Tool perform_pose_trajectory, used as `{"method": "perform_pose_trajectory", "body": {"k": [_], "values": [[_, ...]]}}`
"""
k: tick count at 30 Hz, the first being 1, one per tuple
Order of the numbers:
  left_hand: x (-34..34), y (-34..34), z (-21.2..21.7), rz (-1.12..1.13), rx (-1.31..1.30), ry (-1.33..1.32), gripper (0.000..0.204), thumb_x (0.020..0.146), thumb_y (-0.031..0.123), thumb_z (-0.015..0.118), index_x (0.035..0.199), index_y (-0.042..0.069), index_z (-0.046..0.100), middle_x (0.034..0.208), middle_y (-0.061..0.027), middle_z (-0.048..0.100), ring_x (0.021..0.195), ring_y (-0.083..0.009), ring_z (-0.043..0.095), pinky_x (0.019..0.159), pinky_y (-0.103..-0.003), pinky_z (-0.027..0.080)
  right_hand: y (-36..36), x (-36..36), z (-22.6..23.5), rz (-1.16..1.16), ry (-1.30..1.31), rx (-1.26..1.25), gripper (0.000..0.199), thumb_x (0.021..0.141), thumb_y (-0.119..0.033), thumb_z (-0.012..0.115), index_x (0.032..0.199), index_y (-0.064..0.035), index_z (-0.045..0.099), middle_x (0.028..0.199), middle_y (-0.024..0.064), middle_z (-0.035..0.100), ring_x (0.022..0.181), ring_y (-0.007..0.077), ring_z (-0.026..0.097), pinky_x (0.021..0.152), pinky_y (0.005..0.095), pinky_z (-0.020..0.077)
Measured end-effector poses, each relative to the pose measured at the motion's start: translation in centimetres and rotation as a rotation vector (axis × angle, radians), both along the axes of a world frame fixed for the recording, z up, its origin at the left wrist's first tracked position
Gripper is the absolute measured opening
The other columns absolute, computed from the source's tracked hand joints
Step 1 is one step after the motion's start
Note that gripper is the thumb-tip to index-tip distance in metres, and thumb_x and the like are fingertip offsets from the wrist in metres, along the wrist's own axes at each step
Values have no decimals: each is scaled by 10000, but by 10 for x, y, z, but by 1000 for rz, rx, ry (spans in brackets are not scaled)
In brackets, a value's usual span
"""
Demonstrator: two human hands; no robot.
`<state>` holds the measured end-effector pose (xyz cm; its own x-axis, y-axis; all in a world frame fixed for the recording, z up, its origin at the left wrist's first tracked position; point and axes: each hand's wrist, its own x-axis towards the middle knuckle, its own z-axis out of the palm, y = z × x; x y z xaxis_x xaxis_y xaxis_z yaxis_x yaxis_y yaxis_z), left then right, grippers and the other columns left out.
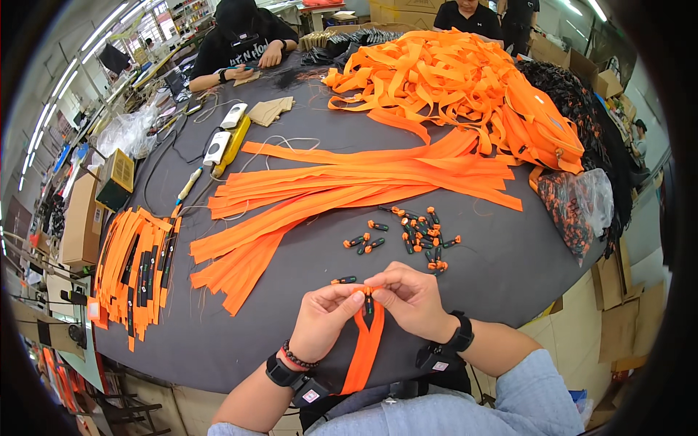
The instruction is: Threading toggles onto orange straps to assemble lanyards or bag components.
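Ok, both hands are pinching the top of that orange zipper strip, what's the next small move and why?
Probably draw the slider down the orange zipper strip: left hand and right hand pinch the strip's top end together, the slider sits just below, and the strip hangs free.

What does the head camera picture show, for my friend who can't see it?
Two hands, left hand and right hand, pinch the top of an orange strap where a small black slider sits, over a dark table. Beyond lie loose sliders and a big heap of orange straps; other people work at the far side.
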<state>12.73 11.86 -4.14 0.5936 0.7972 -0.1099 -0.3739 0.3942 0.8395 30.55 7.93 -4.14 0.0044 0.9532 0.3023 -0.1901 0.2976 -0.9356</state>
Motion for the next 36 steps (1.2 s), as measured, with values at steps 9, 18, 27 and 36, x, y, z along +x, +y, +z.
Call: {"method": "perform_pose_trajectory", "body": {"k": [9,18,27,36], "values": [[1,-3,-10,23,94,71,132,896,13,618,1015,-26,660,1008,-95,672,859,-131,630,767,-253,508,0,5,-6,-14,-199,71,119,874,54,613,964,-7,662,933,73,590,762,100,568,666,224,472],[5,5,-2,48,20,-27,142,921,46,597,1039,-11,650,970,-66,677,880,-101,619,827,-244,492,5,4,2,88,-3,-68,243,901,9,601,1141,21,567,1004,64,592,889,114,588,807,254,488],[-1,4,-8,11,-46,-34,136,926,64,596,1017,-17,655,984,-76,675,909,-121,622,835,-267,492,5,4,1,82,-32,6,172,919,-36,595,1086,-1,617,974,56,602,866,102,577,757,233,491],[2,-1,-11,35,67,37,117,904,27,616,999,-28,655,905,-59,673,816,-110,624,756,-246,504,2,3,-7,28,-134,89,111,875,54,610,968,4,642,924,75,594,780,107,565,683,224,465]]}}
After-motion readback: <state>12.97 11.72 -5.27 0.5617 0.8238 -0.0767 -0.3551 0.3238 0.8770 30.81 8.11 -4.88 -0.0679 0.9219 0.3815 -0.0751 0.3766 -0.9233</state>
